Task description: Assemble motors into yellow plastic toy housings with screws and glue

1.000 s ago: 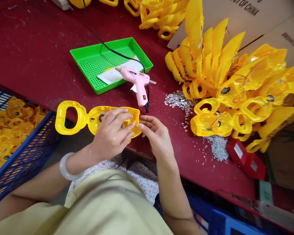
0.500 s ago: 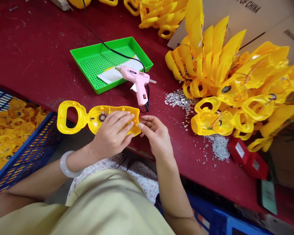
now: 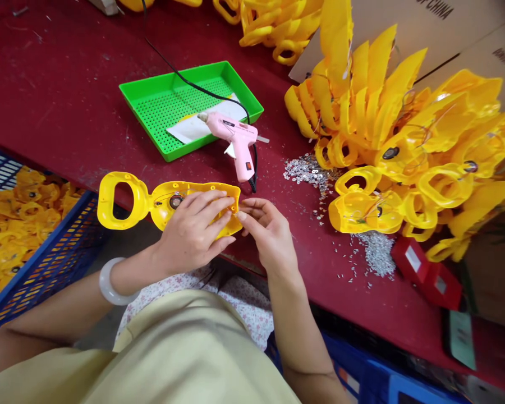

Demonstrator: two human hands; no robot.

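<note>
An open yellow plastic shell (image 3: 164, 216) with a ring-shaped handle lies crosswise at the table's near edge, its hollow side up. Inside it are a small round dark speaker (image 3: 176, 201) and thin wires. My left hand (image 3: 196, 233) rests flat over the shell's right half, fingers stretched into the hollow and thumb apart on the near side. At the shell's right end, my right hand (image 3: 267, 230) has curled fingers, with thumb and forefinger closed at the rim. Anything small between those fingertips is hidden.
Beyond the shell, a pink glue gun (image 3: 235, 137) leans on a green tray (image 3: 151, 120). Stacked yellow shells (image 3: 387, 118), washers (image 3: 307, 171), screws (image 3: 376, 252) and a red box (image 3: 425, 272) are on the right. A blue crate (image 3: 63, 235) of yellow parts stands left.
My left thumb has stretched out to the right, away from the shell's near rim, and the left hand has shifted slightly. The right hand stays at the shell's end.
</note>
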